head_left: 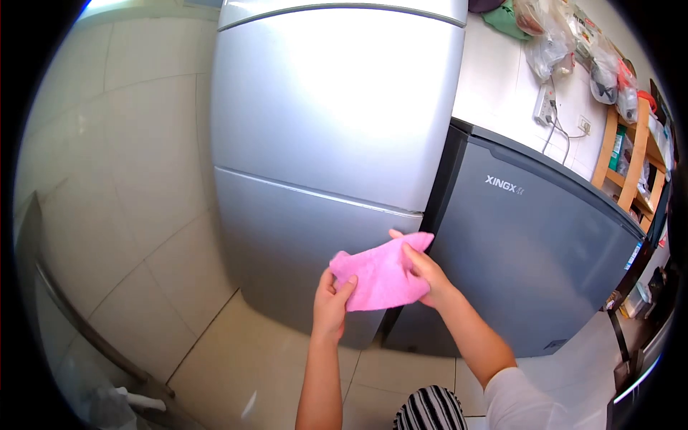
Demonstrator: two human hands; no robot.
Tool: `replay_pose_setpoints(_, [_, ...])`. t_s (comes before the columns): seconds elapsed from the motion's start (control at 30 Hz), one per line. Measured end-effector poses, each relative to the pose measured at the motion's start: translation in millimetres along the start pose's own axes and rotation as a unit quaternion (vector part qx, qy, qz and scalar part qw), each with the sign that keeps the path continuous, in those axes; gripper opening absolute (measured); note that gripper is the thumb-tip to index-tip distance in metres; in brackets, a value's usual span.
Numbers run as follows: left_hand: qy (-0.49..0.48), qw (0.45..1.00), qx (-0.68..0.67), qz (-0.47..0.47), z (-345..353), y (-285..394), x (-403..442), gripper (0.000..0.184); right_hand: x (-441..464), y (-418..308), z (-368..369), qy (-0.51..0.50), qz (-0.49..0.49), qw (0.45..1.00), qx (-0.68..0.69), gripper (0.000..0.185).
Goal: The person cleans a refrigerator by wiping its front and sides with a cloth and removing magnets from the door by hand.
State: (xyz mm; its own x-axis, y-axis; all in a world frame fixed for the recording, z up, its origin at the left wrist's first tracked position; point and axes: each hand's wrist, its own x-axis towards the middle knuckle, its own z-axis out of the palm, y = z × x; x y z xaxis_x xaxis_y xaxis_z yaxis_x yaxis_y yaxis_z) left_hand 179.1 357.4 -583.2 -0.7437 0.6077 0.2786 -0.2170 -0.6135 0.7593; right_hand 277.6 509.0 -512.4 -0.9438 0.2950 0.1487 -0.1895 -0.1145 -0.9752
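Note:
A folded pink cloth [380, 278] is stretched between my two hands, in front of the lower door of a silver fridge [287, 222]. My left hand [333, 301] grips its left end, with the thumb on top. At the right end my right hand [424, 271] is closed on the cloth, thumb over it and one fingertip showing behind its top edge. The fingers under the cloth are hidden. Just right of the cloth stands a dark grey freezer [530, 244].
Plastic bags [548, 43] hang on the wall above a power strip [545, 104] with cables. A wooden shelf [631, 161] stands at the right. A curved metal bar [79, 326] is at the lower left. My striped knee [430, 410] shows at the bottom.

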Motion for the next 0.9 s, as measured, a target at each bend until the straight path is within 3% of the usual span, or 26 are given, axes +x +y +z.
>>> replay_pose_setpoints(0.07, [0.000, 0.999, -0.036, 0.020, -0.1, 6.1, -1.1, 0.058, -7.7, 24.9, -9.4, -0.047, 0.031, 0.980, 0.191, 0.064])
replay_pose_setpoints(0.13, [-0.034, 0.998, -0.054, 0.014, 9.0, 18.9, -9.3, 0.061, -20.7, 52.3, -8.3, -0.070, 0.093, 0.964, 0.238, 0.083])
replay_pose_setpoints(0.2, [-0.073, 0.995, -0.067, 0.010, 14.2, 26.0, -11.6, 0.064, -26.2, 89.1, -14.0, -0.324, 0.126, 0.861, 0.372, 0.083])
replay_pose_setpoints(0.23, [-0.090, 0.994, -0.065, 0.002, 14.6, 25.1, -11.6, 0.064, -30.1, 91.1, -7.0, -0.327, 0.122, 0.861, 0.371, 0.083])
replay_pose_setpoints(0.3, [-0.123, 0.992, -0.028, -0.015, 10.0, 24.1, -9.0, 0.063, -38.0, 85.7, 11.6, -0.219, 0.022, 0.916, 0.335, 0.077])
replay_pose_setpoints(0.33, [-0.123, 0.992, -0.026, -0.014, 6.7, 21.9, -8.0, 0.063, -34.7, 85.7, 8.2, -0.221, 0.021, 0.915, 0.336, 0.077])
replay_pose_setpoints(0.4, [-0.061, 0.998, 0.003, -0.010, 0.6, 18.0, -6.0, 0.057, -25.9, 78.0, -5.1, -0.022, -0.001, 0.969, 0.246, 0.062])
replay_pose_setpoints(0.47, [-0.024, 0.999, 0.032, -0.021, -6.5, 19.4, -3.5, 0.051, -17.8, 38.7, -6.4, 0.131, -0.025, 0.965, 0.225, 0.035])
replay_pose_setpoints(0.5, [0.014, 0.998, 0.061, -0.032, -11.2, 20.2, -0.8, 0.046, -14.9, 9.9, -6.4, 0.188, -0.077, 0.963, 0.179, 0.030])
replay_pose_setpoints(0.57, [0.045, 0.997, 0.064, -0.020, -19.5, 18.7, 2.9, 0.039, -4.8, -55.4, -8.1, 0.215, -0.325, 0.921, 0.018, 0.030])
replay_pose_setpoints(0.6, [0.077, 0.995, 0.069, -0.012, -23.2, 15.9, 4.9, 0.034, 2.0, -92.8, -9.3, 0.223, -0.410, 0.880, -0.086, 0.029])
replay_pose_setpoints(0.63, [0.076, 0.995, 0.069, -0.010, -27.0, 15.1, 6.8, 0.034, 7.0, -131.8, -3.3, 0.268, -0.497, 0.777, -0.279, 0.028])
replay_pose_setpoints(0.67, [0.092, 0.994, 0.064, -0.012, -30.1, 13.7, 8.8, 0.029, 25.1, -172.0, -0.6, 0.298, -0.608, 0.605, -0.419, 0.027])
replay_pose_setpoints(0.7, [0.109, 0.992, 0.059, -0.014, -31.5, 10.4, 10.3, 0.026, 37.7, -209.7, 10.1, 0.271, -0.680, 0.464, -0.499, 0.037])
replay_pose_setpoints(0.73, [0.107, 0.993, 0.057, -0.013, -33.0, 6.0, 11.4, 0.026, 54.6, -242.9, 10.2, 0.304, -0.667, 0.338, -0.590, 0.050])
replay_pose_setpoints(0.87, [0.125, 0.990, 0.056, -0.034, -38.6, -8.7, 17.5, 0.022, 130.5, -307.4, 34.6, 0.254, -0.616, 0.164, -0.728, 0.061])
replay_pose_setpoints(0.9, [0.121, 0.990, 0.053, -0.043, -39.5, -10.9, 19.1, 0.021, 144.4, -308.1, 37.9, 0.250, -0.604, 0.174, -0.736, 0.061])
